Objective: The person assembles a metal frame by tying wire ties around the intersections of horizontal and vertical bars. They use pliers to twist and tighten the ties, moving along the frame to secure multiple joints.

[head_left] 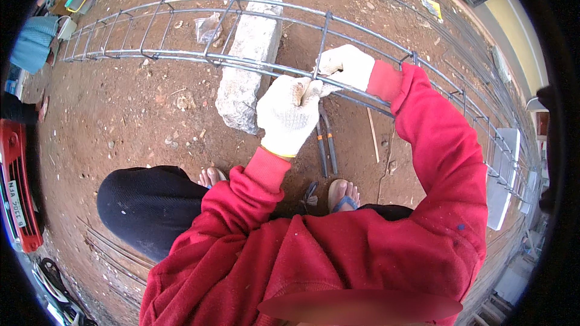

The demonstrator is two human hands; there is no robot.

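Note:
A long steel rebar cage (232, 1) of parallel bars and square stirrups stretches across in front of me. My left hand (289, 115), in a white knitted glove, is closed at its near lower bar beside a stirrup (322, 39), thumb and fingers pressed together. On the other side of that stirrup my right hand (349, 65), gloved too, is closed around the bar, its fingertips close to the left hand's. Whether a thin wire lies between the fingers is too small to tell. A rough pale concrete block (244, 72) sits under the cage, left of my hands.
Long-handled cutters (326, 148) with orange bands lie on the dirt between my sandalled feet. A thin stick (373, 136) is right of them. A white slab (503, 178) stands by the cage's right end. Loose rods run along the right; a red car bumper (18, 187) is far left.

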